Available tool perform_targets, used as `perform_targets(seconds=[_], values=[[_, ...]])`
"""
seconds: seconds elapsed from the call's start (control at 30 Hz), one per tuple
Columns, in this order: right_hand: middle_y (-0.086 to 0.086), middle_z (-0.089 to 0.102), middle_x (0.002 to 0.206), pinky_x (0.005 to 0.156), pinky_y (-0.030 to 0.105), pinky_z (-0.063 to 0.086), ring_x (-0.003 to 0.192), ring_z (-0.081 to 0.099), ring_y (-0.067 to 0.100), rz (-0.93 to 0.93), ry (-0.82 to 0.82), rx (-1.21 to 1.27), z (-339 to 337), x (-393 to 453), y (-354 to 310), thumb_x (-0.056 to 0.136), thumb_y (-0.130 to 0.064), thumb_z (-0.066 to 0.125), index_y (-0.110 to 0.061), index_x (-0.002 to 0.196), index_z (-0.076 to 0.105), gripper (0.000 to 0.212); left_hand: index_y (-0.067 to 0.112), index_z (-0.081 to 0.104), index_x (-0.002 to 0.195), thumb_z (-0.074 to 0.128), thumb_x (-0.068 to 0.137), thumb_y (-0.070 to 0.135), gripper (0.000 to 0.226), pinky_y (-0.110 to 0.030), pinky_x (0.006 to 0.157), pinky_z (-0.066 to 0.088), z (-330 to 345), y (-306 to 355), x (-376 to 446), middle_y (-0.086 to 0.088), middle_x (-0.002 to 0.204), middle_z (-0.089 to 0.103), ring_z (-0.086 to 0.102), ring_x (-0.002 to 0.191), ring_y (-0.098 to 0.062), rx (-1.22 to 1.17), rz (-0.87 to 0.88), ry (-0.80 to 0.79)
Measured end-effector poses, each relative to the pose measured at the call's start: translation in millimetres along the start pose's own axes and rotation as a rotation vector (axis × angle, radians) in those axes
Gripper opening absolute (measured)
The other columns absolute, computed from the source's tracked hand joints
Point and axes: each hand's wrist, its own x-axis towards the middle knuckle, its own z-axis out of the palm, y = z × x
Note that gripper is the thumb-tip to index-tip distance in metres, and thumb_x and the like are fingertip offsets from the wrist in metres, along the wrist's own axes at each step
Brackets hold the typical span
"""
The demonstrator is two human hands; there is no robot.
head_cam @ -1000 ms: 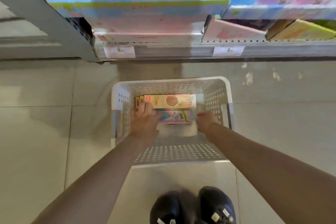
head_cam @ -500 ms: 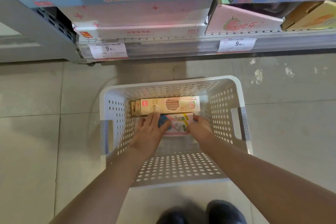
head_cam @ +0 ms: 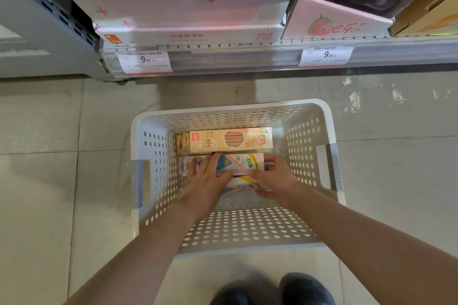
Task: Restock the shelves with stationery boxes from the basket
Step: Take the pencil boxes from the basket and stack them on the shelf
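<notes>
A white perforated basket (head_cam: 158,181) stands on the floor below the shelf. Inside it, a tan HB pencil box (head_cam: 230,140) lies along the far wall. Closer to me lie pastel white-and-pink stationery boxes (head_cam: 244,163), stacked. My left hand (head_cam: 207,182) rests on the left end of the top pastel box, fingers spread over it. My right hand (head_cam: 275,179) grips the right end of the pastel boxes, fingers curled round the edge. Both hands are down inside the basket.
A low shelf edge (head_cam: 235,56) with two 9.90 price tags (head_cam: 146,60) runs across the top, holding pink and blue display cartons (head_cam: 188,20). Tiled floor (head_cam: 49,156) surrounds the basket. My dark shoes (head_cam: 304,288) are at the bottom.
My view has dropped closer to the basket. Both hands have closed in on the pastel boxes, the right one moving from the basket's inside to the boxes' right end.
</notes>
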Motion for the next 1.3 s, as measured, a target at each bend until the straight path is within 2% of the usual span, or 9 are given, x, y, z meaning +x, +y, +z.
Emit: perform_targets(seconds=[0.23, 0.47, 0.67, 0.77, 0.9, 1.0, 1.1, 1.2, 1.3], values=[[0.013, 0.061, 0.113, 0.08, 0.04, 0.057, 0.103, 0.063, 0.03, -0.042, -0.038, -0.15, -5.3, 3.4, 8.4, 0.077, 0.002, 0.069, -0.01, 0.128, 0.047, 0.057, 0.022, 0.055, 0.122, 0.058, 0.083, 0.012, 0.04, -0.045, 0.113, 0.017, -9.5, 7.1, 11.8, -0.015, 0.137, 0.033, 0.026, 0.13, -0.035, 0.034, -0.015, -0.033], [0.014, 0.062, 0.11, 0.086, 0.046, 0.055, 0.102, 0.063, 0.03, -0.056, -0.053, -0.291, -8.0, 3.9, 9.0, 0.062, 0.006, 0.079, -0.012, 0.123, 0.047, 0.071, 0.026, 0.058, 0.119, 0.06, 0.081, 0.029, 0.038, -0.042, 0.108, 0.02, -16.1, 6.2, 18.3, -0.007, 0.125, 0.046, 0.031, 0.125, -0.027, 0.072, 0.018, -0.136], [0.006, 0.06, 0.119, 0.094, 0.042, 0.05, 0.111, 0.057, 0.025, -0.152, -0.054, -0.607, -6.4, 0.9, 3.8, 0.056, 0.004, 0.081, -0.018, 0.143, 0.026, 0.105, 0.019, 0.063, 0.118, 0.067, 0.079, 0.043, 0.047, -0.032, 0.097, 0.042, -25.5, 2.8, 16.4, -0.003, 0.124, 0.042, 0.049, 0.111, -0.024, -0.286, -0.024, -0.196], [0.01, 0.062, 0.121, 0.091, 0.035, 0.05, 0.109, 0.058, 0.024, -0.127, 0.001, -0.776, -7.3, -5.5, 4.0, 0.064, -0.004, 0.081, -0.011, 0.138, 0.042, 0.084, 0.013, 0.066, 0.109, 0.055, 0.091, 0.025, 0.025, -0.024, 0.087, 0.043, -34.3, -2.4, 15.1, -0.001, 0.121, 0.047, 0.052, 0.106, -0.019, -0.358, -0.003, -0.103], [0.007, 0.067, 0.091, 0.06, 0.021, 0.044, 0.081, 0.058, 0.016, -0.149, 0.004, -0.921, -12.7, -25.8, -3.8, 0.075, -0.01, 0.073, -0.007, 0.101, 0.071, 0.026, 0.011, 0.062, 0.087, 0.055, 0.087, 0.007, 0.008, -0.034, 0.071, 0.047, -59.6, -3.3, 8.6, -0.002, 0.102, 0.049, 0.056, 0.094, -0.027, -0.405, -0.007, 0.04], [0.002, 0.062, 0.086, 0.056, 0.022, 0.041, 0.081, 0.057, 0.017, -0.213, 0.024, -0.855, -17.7, -39.2, -9.9, 0.078, -0.013, 0.069, -0.012, 0.099, 0.07, 0.021, 0.021, 0.04, 0.095, 0.057, 0.083, 0.002, 0.029, -0.027, 0.06, 0.043, -78.1, -0.6, 3.0, 0.008, 0.087, 0.05, 0.055, 0.082, -0.013, -0.612, -0.062, 0.092], [0.004, 0.069, 0.096, 0.074, 0.03, 0.053, 0.089, 0.063, 0.019, -0.262, -0.007, -0.667, -21.6, -47.5, -15.6, 0.079, -0.013, 0.07, -0.014, 0.109, 0.067, 0.03, 0.024, 0.044, 0.121, 0.064, 0.078, 0.001, 0.052, -0.028, 0.076, 0.052, -93.7, -3.5, -0.4, 0.003, 0.095, 0.059, 0.058, 0.091, -0.012, -0.711, -0.085, -0.04], [0.002, 0.067, 0.1, 0.073, 0.026, 0.054, 0.092, 0.061, 0.016, -0.265, -0.093, -0.478, -25.9, -53.6, -21.5, 0.081, -0.006, 0.069, -0.015, 0.113, 0.063, 0.034, 0.02, 0.063, 0.081, 0.069, 0.079, 0.016, 0.007, -0.031, 0.081, 0.045, -108.1, -2.3, -5.1, -0.002, 0.099, 0.057, 0.054, 0.095, -0.019, -0.513, 0.034, -0.196], [0.002, 0.065, 0.093, 0.065, 0.019, 0.051, 0.089, 0.058, 0.012, -0.259, -0.168, -0.368, -28.3, -53.8, -25.5, 0.082, 0.003, 0.064, -0.015, 0.102, 0.066, 0.027, 0.013, 0.072, 0.096, 0.073, 0.077, 0.034, 0.029, -0.032, 0.107, 0.029, -108.2, -1.7, -4.7, 0.005, 0.133, 0.046, 0.033, 0.13, -0.015, -0.408, 0.084, -0.29]])
